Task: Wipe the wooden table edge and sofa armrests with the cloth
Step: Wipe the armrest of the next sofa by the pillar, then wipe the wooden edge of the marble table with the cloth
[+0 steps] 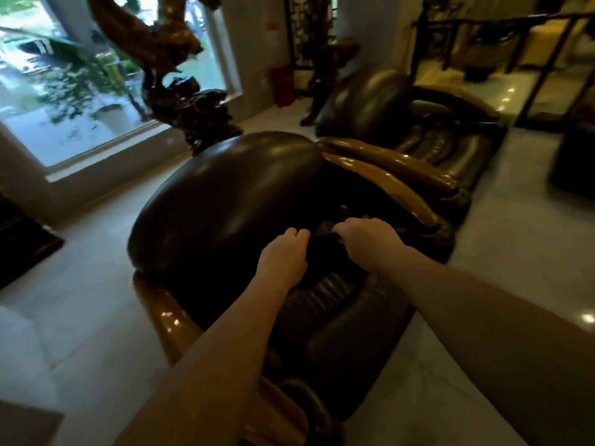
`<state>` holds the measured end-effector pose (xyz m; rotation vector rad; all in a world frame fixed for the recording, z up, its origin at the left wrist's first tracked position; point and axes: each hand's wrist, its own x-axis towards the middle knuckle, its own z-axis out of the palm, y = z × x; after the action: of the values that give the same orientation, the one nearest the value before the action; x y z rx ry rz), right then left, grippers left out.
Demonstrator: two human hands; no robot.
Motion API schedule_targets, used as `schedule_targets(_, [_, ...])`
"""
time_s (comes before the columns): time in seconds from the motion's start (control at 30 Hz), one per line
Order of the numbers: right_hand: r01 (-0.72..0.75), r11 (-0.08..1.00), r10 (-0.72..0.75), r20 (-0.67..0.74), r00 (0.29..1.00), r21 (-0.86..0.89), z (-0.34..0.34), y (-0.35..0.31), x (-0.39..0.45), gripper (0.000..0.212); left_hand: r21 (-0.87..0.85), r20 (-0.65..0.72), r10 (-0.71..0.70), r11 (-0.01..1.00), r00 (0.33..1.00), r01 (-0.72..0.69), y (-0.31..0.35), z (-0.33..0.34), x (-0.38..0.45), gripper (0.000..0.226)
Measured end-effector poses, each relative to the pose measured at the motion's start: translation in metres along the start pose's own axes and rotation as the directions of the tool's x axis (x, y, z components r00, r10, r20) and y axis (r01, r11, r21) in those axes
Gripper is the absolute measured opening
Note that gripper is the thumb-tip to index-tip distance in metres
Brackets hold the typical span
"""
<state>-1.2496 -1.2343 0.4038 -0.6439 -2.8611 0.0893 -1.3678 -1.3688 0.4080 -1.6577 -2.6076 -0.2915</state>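
A dark leather sofa chair (pixel 225 201) with glossy wooden armrests stands in front of me. Its near armrest (pixel 167 320) runs along the lower left, its far armrest (pixel 396 185) along the right. Over the seat, my left hand (pixel 283 259) and my right hand (pixel 370 239) are both closed on a dark cloth (pixel 325 252) held between them. The cloth is hard to tell apart from the dark seat behind it.
A second leather chair (pixel 370 101) with wooden armrests stands beyond the first. A tall carved root sculpture (pixel 180 78) rises behind the chairs by a big window (pixel 64 91). Pale tiled floor (pixel 74 317) lies on both sides. Dark furniture stands at the right edge.
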Motion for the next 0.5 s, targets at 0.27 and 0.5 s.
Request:
schedule_targets(0.27, [-0.184,0.983,0.183,0.047,0.982,0.020,-0.037,0.191,-0.060,0.019,0.053,0.025,0.267,0.962,0.963,-0.268,0.172,0.029,0.104,0.046])
schedule_targets(0.5, [-0.320,0.945,0.325,0.071,0.943,-0.072,-0.080,0.338,-0.117,0.020,-0.009,-0.001,0.433,0.901,0.901,-0.433,0.319,0.060,0.180,0.041])
